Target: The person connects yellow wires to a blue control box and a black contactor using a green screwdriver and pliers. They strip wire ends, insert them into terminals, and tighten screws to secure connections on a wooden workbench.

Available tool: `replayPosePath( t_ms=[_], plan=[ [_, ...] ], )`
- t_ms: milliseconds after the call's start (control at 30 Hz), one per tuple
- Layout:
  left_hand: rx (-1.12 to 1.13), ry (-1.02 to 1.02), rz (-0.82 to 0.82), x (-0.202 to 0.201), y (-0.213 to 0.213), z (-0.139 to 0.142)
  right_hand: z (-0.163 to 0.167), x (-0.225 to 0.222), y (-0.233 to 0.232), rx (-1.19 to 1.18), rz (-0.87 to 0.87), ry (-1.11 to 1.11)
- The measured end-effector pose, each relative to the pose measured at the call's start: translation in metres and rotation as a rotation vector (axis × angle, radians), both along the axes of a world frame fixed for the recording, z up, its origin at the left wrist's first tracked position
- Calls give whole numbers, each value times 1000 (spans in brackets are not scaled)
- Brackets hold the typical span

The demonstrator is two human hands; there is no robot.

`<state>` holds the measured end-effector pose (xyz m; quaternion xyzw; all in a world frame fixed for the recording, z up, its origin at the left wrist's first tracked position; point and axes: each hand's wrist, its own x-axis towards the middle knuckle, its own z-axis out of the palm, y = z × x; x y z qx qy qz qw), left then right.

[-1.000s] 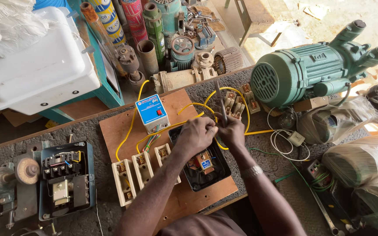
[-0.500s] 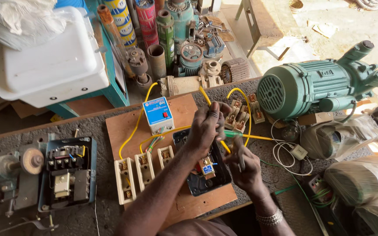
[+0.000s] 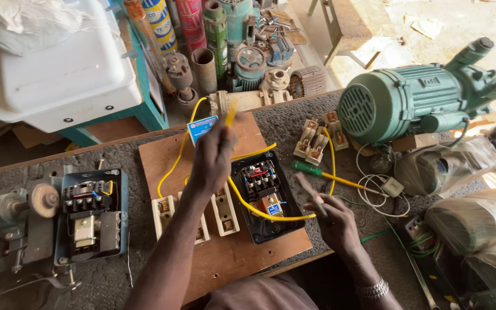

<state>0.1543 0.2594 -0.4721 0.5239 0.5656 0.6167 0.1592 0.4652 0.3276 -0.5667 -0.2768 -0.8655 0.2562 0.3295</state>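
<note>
My left hand (image 3: 212, 158) is raised over the wooden board (image 3: 231, 261) and pinches the end of a yellow wire (image 3: 259, 211). The wire loops down past the open black starter box (image 3: 265, 198). The hand partly hides a small blue-and-white box (image 3: 201, 127). My right hand (image 3: 335, 223) hovers by the board's right edge, closed on a slim grey tool (image 3: 310, 191) that is blurred. Cream fuse holders (image 3: 224, 209) sit on the board left of the black box. A green-handled screwdriver (image 3: 307, 167) lies just beyond my right hand.
A big green motor (image 3: 409, 103) stands at the back right, with cream switches (image 3: 314, 140) before it. An open blue-grey contactor box (image 3: 90, 215) lies at the left. A white case (image 3: 58, 69) rests on a teal stand. Plastic-wrapped bundles (image 3: 472, 224) crowd the right.
My left hand lifted off the black box toward the blue box, pulling the yellow wire up. My right hand drew back to the lower right with the tool.
</note>
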Motion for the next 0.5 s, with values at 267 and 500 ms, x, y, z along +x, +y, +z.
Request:
replayPosePath(
  t_ms=[267, 500],
  plan=[
    [-166, 178, -87, 23, -44, 14, 35, 2, -14, -812, 63, 315],
    [-185, 147, -44, 45, -43, 34, 80, -8, -30, -1235, 426, 118]
  ],
)
